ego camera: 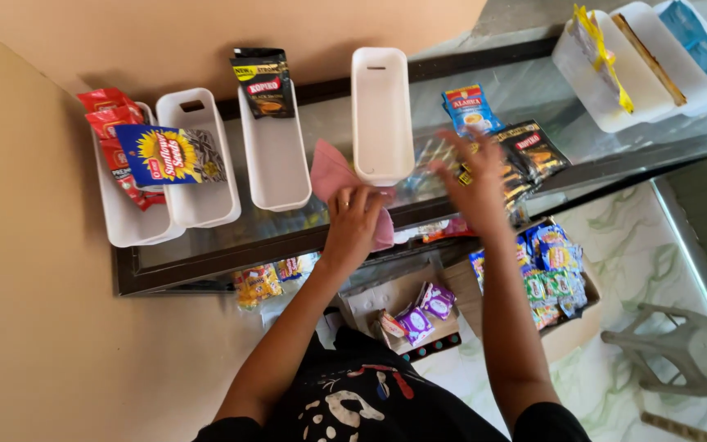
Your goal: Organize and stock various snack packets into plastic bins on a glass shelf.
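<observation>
Glass shelf: the widest thing before me, a dark-framed pane running from 9 o'clock across to 2 o'clock; its near edge lies just under my wrists.
White bins: four stand side by side from 9 to 12 o'clock, long sides nearly touching on the left pair, with open glass between the third and fourth.
Empty bin: at 12 o'clock, nothing inside, its near end just above my left fingers.
Open room: bare glass between the empty bin and the dark sachets, and along the front edge at 8 o'clock.
Dark sachets: a loose heap at 1 o'clock, close to the shelf's front rail.
Pink cloth: on the glass at 11 o'clock, tucked against the empty bin's near corner.
My left hand: pressed flat on the pink cloth, fingers bent over it.
My right hand: blurred, fingers spread over the dark sachets; I cannot tell whether it grips any.
</observation>
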